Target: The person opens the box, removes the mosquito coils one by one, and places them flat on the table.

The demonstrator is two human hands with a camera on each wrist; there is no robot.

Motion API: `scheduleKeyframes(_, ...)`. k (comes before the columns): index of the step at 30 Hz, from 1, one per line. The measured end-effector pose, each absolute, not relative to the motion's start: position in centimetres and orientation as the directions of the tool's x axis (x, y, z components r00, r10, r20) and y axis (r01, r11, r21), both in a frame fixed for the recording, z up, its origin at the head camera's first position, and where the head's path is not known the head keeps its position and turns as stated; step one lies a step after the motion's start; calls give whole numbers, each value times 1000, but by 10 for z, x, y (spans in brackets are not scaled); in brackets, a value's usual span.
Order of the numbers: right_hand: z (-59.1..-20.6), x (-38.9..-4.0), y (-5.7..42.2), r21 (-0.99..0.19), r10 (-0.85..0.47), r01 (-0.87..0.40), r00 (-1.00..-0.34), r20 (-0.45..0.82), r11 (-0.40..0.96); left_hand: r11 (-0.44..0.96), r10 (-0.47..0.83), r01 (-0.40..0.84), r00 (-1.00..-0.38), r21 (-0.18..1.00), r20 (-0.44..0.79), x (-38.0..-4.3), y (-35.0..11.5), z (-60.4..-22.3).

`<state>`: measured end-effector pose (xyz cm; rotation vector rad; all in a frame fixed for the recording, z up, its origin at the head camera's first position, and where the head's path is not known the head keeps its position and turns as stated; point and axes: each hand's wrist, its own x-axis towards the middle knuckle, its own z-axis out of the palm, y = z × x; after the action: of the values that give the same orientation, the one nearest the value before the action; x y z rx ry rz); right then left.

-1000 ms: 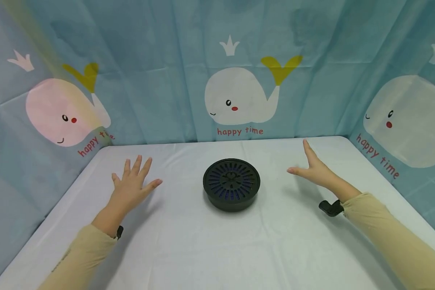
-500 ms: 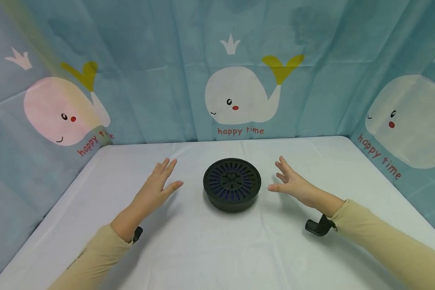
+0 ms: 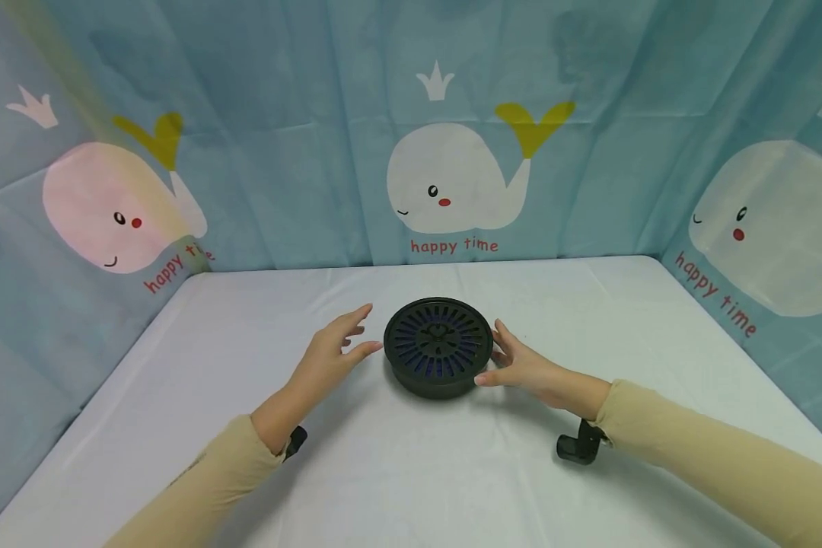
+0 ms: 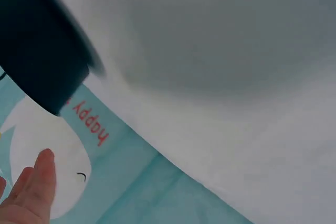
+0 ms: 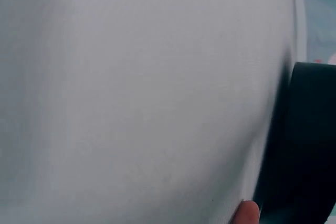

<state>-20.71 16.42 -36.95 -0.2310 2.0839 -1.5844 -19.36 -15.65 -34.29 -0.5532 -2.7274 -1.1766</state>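
Observation:
A round black mosquito coil holder with a slotted lid sits mid-table; a bluish colour shows through the slots. My left hand is at its left, fingers extended and thumb tip right by the rim. At the right side is my right hand, thumb overlapping the wall in the head view and the other fingertips partly behind the rim. In the left wrist view, the holder's dark side lies beyond the fingers. The right wrist view has a fingertip beside the black wall.
A white cloth covers the table. Blue curtains printed with whales stand behind it and on both sides. Black wrist cameras hang below the left wrist and the right wrist.
Both hands have moved inward from either side toward the holder, the right one reaching its edge. Their spread fingers have drawn closer together. The holder stays where it was.

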Motion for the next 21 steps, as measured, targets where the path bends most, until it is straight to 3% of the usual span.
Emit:
scheduleKeyframes(7,-375,-212,158,-924,-414,177,-854,-315,338,482,278,295,-944,825,175,-200,-136,-346)
scheduleKeyframes(21,-379,-211,153,-911,-414,79,-872,-260,405,434,278,264,-949,862,151,-218,-90,-349)
